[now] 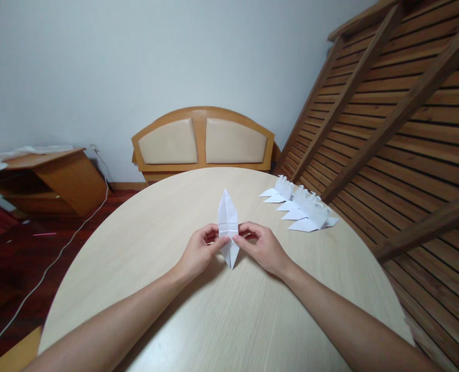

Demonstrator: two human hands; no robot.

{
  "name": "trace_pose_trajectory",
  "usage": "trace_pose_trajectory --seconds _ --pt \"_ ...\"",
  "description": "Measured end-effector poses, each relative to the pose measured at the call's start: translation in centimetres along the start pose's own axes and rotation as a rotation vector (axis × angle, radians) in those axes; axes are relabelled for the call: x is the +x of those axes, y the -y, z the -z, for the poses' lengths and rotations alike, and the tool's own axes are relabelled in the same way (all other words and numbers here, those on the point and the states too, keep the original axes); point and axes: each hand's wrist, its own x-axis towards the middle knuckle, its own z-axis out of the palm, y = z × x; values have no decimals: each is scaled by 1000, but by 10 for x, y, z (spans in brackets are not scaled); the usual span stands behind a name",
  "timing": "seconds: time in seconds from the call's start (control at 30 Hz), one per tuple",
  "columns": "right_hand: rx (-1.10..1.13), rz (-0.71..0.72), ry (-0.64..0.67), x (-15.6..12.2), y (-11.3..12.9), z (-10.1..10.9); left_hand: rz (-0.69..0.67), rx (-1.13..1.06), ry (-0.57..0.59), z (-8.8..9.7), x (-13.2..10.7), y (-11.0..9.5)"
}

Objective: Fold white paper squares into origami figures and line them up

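Note:
A folded piece of white paper (228, 209), long and diamond-shaped with pointed ends, is held up over the table between my two hands. Creases cross its middle. My left hand (203, 248) pinches its left edge, thumb on the near face and fingers behind. On the opposite edge, my right hand (263, 247) grips it the same way, the two thumbs nearly meeting. To the right stand several folded white paper cranes (309, 209), crowded together in a slanting row with pointed tips toward the left.
The round, pale wooden table (167, 206) lies under my hands. Behind it stands a padded headboard (202, 139) against the wall. A slatted wooden frame (392, 119) leans on the right. At left are a low wooden cabinet (66, 181) and a white cable (59, 256) on the floor.

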Motion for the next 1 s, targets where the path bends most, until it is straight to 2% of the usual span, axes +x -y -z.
trace_pose_trajectory --seconds 0.1,0.27,0.43,0.73,0.83,1.0 --pt "31 -29 9 1 -1 0 23 21 -15 0 0 -1" --pt "235 -112 -42 3 -6 -1 65 56 12 1 0 -1" --pt "263 -184 12 4 -10 2 101 57 11 1 -1 -2" --pt "282 -144 1 5 -15 2 181 -15 13 0 -1 -1" --pt "263 -120 10 5 -16 3 161 -40 33 0 -1 0" --pt "293 -99 1 6 -18 3 34 -59 57 2 -4 1"
